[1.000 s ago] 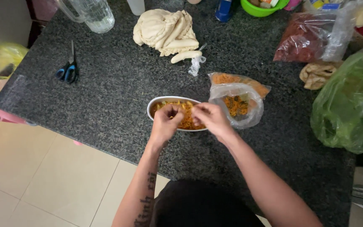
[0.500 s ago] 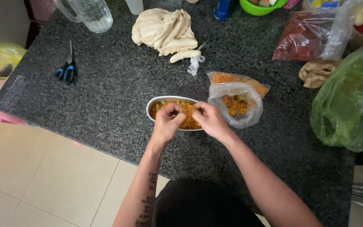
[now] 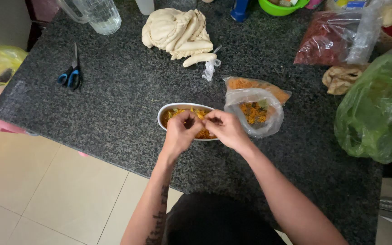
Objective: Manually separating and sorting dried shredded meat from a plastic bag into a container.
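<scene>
A white oval bowl [image 3: 165, 114] of orange shredded food sits on the dark speckled granite counter [image 3: 114, 113]. Both hands hover over the bowl, fingertips pinched together. My left hand [image 3: 181, 132] and my right hand [image 3: 225, 129] meet above the food, each pinching some orange shreds. Right of the bowl lies an open clear plastic bag [image 3: 255, 109] with more orange shreds inside. The hands hide the near half of the bowl.
A mound of pale dough [image 3: 178, 31] with a small roll lies at the back. Blue-handled scissors [image 3: 72, 75] lie at left, a glass jug [image 3: 98, 13] behind. A green bag [image 3: 377, 113], a red bag [image 3: 327, 38] and a green bowl [image 3: 280, 7] are at right.
My hands have drawn closer together over the bowl, fingertips now meeting; the camera view shifted slightly.
</scene>
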